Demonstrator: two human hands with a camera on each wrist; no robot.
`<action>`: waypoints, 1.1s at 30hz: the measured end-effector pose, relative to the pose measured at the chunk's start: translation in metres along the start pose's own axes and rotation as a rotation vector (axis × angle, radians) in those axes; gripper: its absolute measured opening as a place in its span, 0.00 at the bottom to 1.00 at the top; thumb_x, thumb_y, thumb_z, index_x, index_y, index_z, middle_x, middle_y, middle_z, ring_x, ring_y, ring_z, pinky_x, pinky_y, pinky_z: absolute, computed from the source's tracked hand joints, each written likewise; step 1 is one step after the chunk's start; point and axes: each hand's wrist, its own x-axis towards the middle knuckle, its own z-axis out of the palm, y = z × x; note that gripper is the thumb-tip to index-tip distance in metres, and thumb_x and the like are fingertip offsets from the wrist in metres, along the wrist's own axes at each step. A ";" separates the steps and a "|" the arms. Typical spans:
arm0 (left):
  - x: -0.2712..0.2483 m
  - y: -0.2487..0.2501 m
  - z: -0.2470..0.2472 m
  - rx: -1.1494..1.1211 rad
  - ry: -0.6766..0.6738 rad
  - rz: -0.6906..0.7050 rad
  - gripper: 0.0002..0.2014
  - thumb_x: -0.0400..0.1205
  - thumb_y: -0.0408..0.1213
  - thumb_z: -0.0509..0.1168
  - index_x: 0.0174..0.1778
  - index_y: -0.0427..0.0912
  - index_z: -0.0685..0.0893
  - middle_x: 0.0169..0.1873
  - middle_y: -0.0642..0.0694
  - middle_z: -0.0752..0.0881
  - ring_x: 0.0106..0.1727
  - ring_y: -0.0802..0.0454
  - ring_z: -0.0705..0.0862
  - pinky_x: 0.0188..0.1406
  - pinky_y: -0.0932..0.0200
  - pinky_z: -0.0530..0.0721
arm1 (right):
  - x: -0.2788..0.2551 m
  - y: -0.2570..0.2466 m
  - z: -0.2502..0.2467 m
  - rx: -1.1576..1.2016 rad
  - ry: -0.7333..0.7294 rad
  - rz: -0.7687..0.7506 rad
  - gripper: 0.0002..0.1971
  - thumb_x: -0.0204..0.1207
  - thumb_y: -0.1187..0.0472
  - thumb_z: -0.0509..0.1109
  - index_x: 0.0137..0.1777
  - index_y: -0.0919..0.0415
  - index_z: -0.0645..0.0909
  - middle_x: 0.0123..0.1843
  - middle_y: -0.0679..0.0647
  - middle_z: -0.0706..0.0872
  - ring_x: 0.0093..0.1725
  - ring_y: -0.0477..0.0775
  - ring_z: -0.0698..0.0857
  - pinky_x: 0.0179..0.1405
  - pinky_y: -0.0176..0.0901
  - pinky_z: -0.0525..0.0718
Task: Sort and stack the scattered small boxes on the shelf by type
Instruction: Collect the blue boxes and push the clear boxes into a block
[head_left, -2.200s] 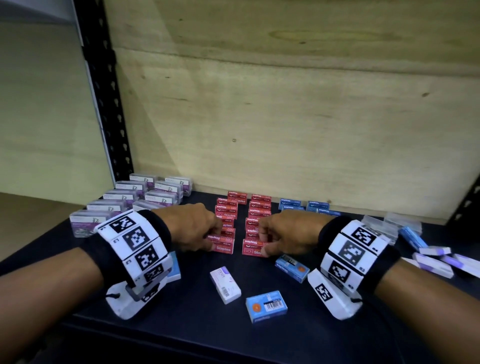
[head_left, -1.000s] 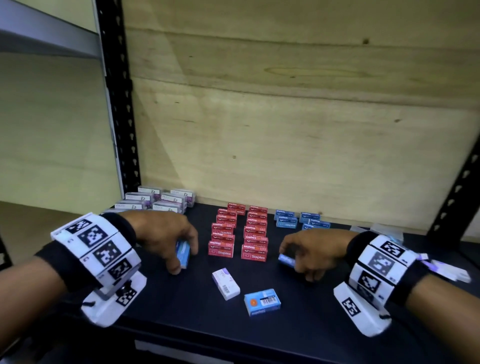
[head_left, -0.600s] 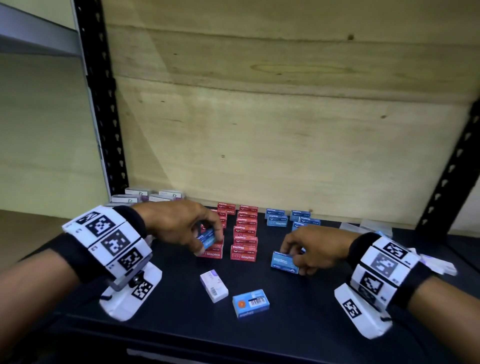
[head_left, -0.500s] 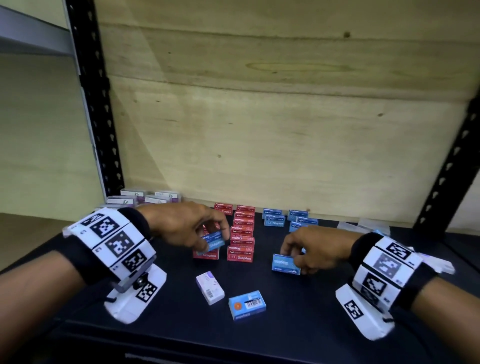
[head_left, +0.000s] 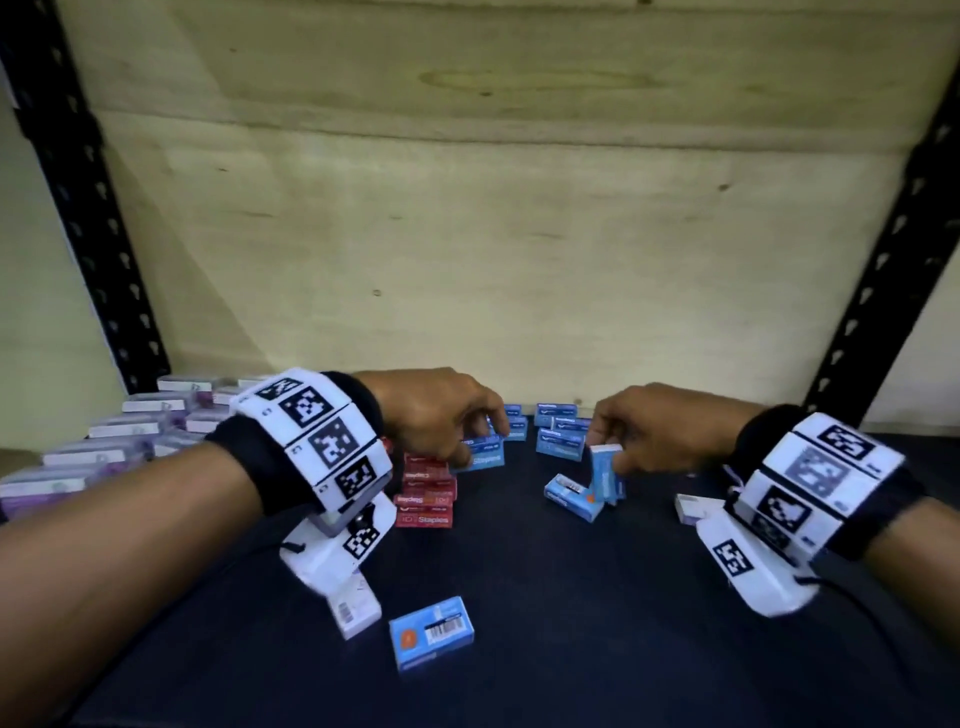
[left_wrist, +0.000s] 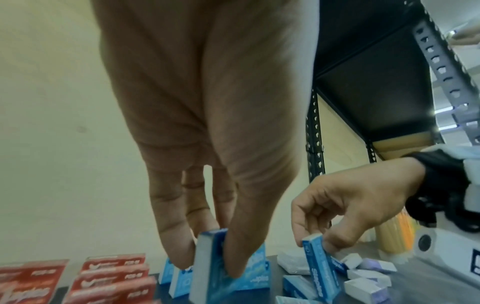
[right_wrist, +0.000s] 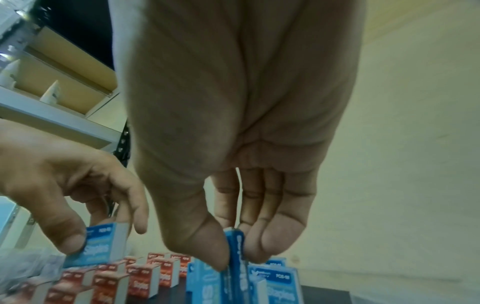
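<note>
A blue staples box (head_left: 485, 459) is pinched flat between the thumb and fingers of the left hand (head_left: 434, 415), held just above the dark shelf (head_left: 571, 597), with the rows of red staples boxes (head_left: 425, 493) just to the near left of those fingertips and the standing blue boxes (head_left: 558, 434) beyond them. A second blue staples box (head_left: 605, 470) hangs upright on its end, gripped by its narrow sides between the thumb and fingers of the right hand (head_left: 660, 428); directly under those fingertips another blue box (head_left: 569, 498) lies on the shelf. Nearer the person than both hands lie a blue box with a barcode (head_left: 431, 631) and a white box (head_left: 353, 605). Behind the left wrist stand purple-and-white boxes (head_left: 119, 431); a pale box (head_left: 693, 506) sits beside the right wrist.
</note>
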 end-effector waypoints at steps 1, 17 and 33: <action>0.009 0.003 -0.001 0.033 -0.012 -0.004 0.22 0.80 0.37 0.72 0.70 0.54 0.78 0.59 0.56 0.83 0.47 0.59 0.78 0.48 0.65 0.74 | 0.002 0.003 -0.001 0.003 0.014 -0.001 0.08 0.77 0.55 0.73 0.53 0.44 0.79 0.45 0.39 0.84 0.47 0.45 0.82 0.45 0.37 0.75; 0.081 0.007 0.002 0.160 -0.138 -0.078 0.21 0.77 0.31 0.75 0.65 0.46 0.81 0.49 0.53 0.79 0.48 0.53 0.78 0.45 0.59 0.75 | 0.038 0.037 0.002 -0.085 0.023 -0.005 0.15 0.81 0.58 0.66 0.67 0.47 0.77 0.54 0.46 0.79 0.50 0.50 0.78 0.53 0.43 0.78; 0.081 0.022 0.002 0.320 0.022 0.073 0.19 0.75 0.45 0.76 0.57 0.50 0.77 0.48 0.53 0.75 0.47 0.51 0.77 0.38 0.57 0.72 | 0.055 0.050 0.011 -0.044 0.017 -0.002 0.12 0.79 0.57 0.73 0.60 0.49 0.80 0.48 0.42 0.80 0.51 0.48 0.82 0.53 0.42 0.82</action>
